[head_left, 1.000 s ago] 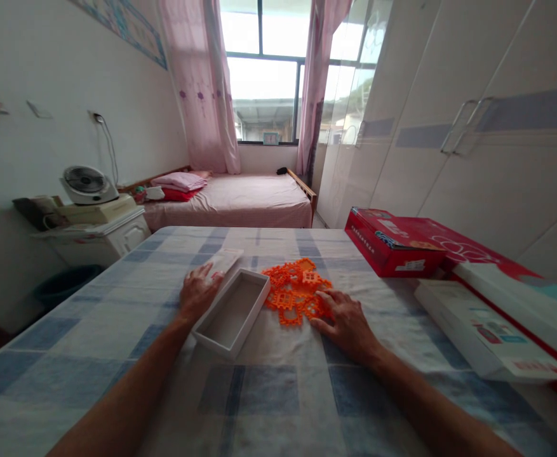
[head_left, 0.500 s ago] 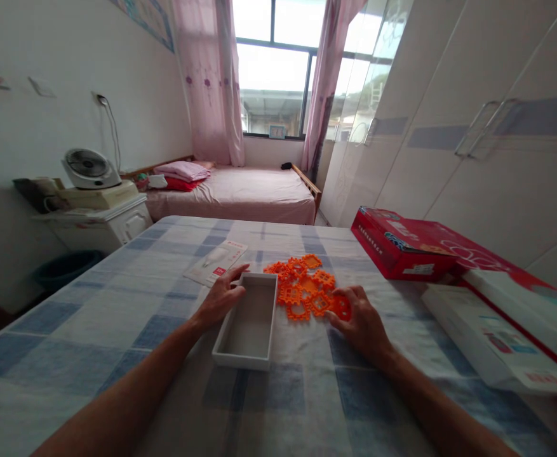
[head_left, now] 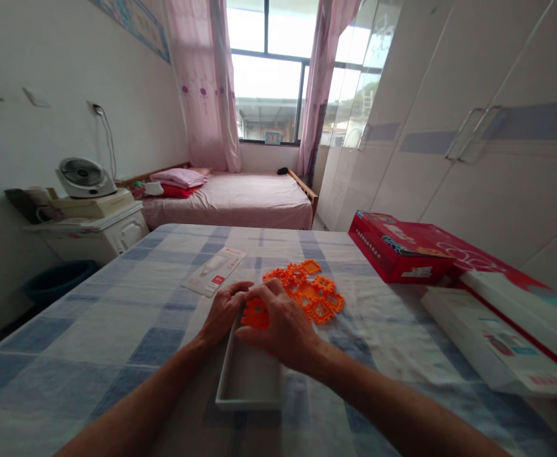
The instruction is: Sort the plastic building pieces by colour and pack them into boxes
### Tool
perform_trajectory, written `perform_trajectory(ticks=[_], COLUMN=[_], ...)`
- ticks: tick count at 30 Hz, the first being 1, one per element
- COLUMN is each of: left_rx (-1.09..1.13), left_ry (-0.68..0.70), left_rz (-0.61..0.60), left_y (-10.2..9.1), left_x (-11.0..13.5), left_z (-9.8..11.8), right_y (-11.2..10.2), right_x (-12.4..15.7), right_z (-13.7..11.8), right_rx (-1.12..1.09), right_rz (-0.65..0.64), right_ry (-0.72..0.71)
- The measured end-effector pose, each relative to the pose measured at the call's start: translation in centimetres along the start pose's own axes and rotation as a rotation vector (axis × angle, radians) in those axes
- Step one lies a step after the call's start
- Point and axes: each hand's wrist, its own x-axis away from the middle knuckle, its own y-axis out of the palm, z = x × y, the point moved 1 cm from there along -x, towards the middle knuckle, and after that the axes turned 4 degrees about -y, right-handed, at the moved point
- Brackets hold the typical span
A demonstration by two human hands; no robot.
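A shallow white box [head_left: 251, 381] with no lid stands on the table in front of me. My left hand [head_left: 227, 309] is closed on its far left corner. Over the far end of the box my right hand [head_left: 285, 327] pinches an orange-red plastic piece [head_left: 256, 313] between thumb and fingers. That hand hides the box's far right part. Just beyond it lies a loose pile of flat orange plastic pieces [head_left: 323, 292] with notched edges and cut-out middles.
A light bulb card pack [head_left: 217, 270] lies beyond my left hand. On the right are a red box [head_left: 397, 247] and a white carton [head_left: 502, 336]. The checked tablecloth [head_left: 130, 374] covers the table; a bed [head_left: 240, 197] stands past its far edge.
My right hand has moved left from the pile's right side to over the white box, carrying the orange-red piece. The left hand stays at the box, which sits slightly lower in view.
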Motion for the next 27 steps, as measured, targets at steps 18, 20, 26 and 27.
perform_trajectory(ticks=[18, 20, 26, 27], left_rx=[-0.001, -0.008, -0.003, -0.001], left_ry=[0.021, 0.024, 0.010, 0.008], left_rz=[0.003, 0.002, 0.015, 0.016], left_y=[0.2, 0.2, 0.2, 0.2], left_x=[-0.4, -0.5, -0.4, -0.4], left_z=[0.2, 0.2, 0.3, 0.3], right_y=[0.6, 0.6, -0.2, -0.3], right_x=[-5.2, -5.1, -4.2, -3.9], right_z=[11.5, 11.3, 11.3, 11.3], right_rx=[0.430, 0.443, 0.495, 0.493], right_rz=[-0.232, -0.225, -0.118, -0.092], right_ry=[0.134, 0.069, -0.037, -0.040])
